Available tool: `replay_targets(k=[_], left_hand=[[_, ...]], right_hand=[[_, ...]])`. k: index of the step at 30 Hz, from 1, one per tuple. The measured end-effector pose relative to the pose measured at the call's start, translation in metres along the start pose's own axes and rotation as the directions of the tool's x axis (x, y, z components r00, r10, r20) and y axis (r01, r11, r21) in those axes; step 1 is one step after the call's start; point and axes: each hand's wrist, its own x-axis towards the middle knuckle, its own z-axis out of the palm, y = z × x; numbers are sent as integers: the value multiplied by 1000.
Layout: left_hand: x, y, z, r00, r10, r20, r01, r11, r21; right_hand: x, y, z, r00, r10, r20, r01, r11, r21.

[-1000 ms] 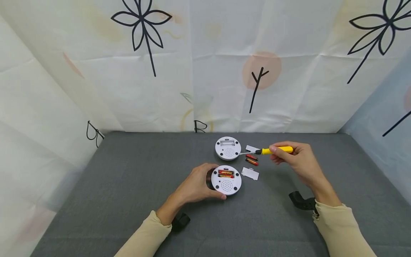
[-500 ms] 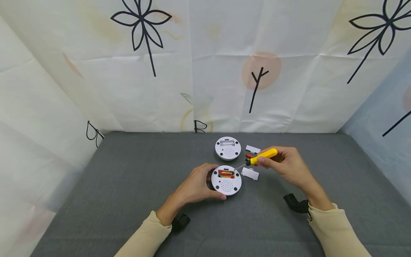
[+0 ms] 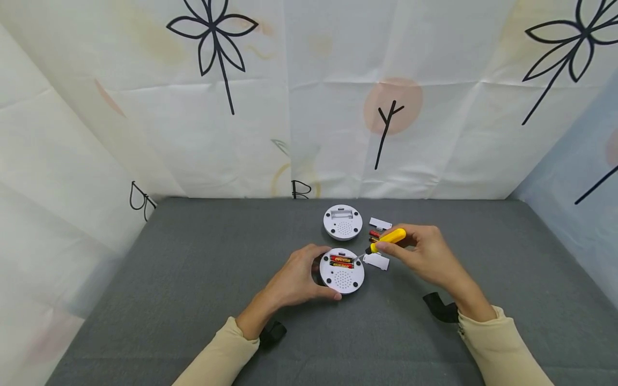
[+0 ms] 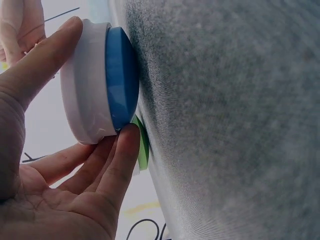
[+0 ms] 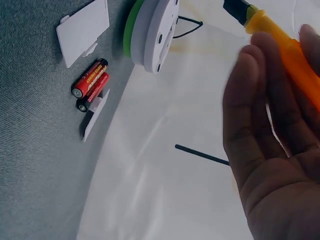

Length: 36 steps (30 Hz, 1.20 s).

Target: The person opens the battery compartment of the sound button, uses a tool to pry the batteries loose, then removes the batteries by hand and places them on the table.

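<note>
My left hand (image 3: 299, 276) grips a round white battery-powered device (image 3: 344, 279) from its left side, thumb at the near edge and fingers behind. Its underside, with black feet and small holes, faces up. Two red batteries (image 3: 341, 261) sit in its uncovered compartment. In the left wrist view a blue part (image 4: 121, 80) shows under the white body, down against the cloth. Between thumb and fingers my right hand (image 3: 429, 254) holds a yellow-handled screwdriver (image 3: 392, 236). The shaft slants down left, its tip right at the compartment's right end.
Behind stands a second round white device (image 3: 343, 229) with a bare battery compartment and a green part (image 5: 131, 30) below. To the right lie two white battery covers, one near (image 3: 376, 262) and one far (image 3: 380, 223), with two loose red batteries (image 5: 90, 82) between them.
My right hand has brought the screwdriver from beside the far device left and toward me, to the near device's battery compartment. The near device has shifted very slightly right in my left hand.
</note>
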Motion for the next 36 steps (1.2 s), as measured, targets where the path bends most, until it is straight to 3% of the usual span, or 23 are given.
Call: replay_targets(k=[5, 9, 12, 22, 26, 30, 36], left_hand=[[1, -1, 0, 1000, -5, -4, 5, 1000, -19], [2, -3, 0, 1000, -12, -5, 11, 997, -73], [2, -4, 1, 1000, -21, -7, 20, 993, -117], [3, -7, 1, 998, -69, -6, 68, 985, -157], [3, -7, 0, 997, -74, -2, 73, 985, -159], [3, -7, 0, 997, -82, 4, 82, 988, -132], [2, -5, 0, 994, -104, 18, 105, 988, -111]], right_hand=[[2, 10, -4, 996, 72, 52, -78, 988, 135], [4, 27, -5, 988, 108, 114, -141, 930, 338], [5, 36, -5, 981, 127, 144, -178, 883, 435], [5, 49, 0, 965, 182, 191, -261, 761, 594], [4, 51, 1, 964, 177, 198, -263, 741, 618], [5, 51, 0, 965, 173, 197, -260, 740, 620], [5, 46, -4, 971, 167, 170, -236, 773, 589]])
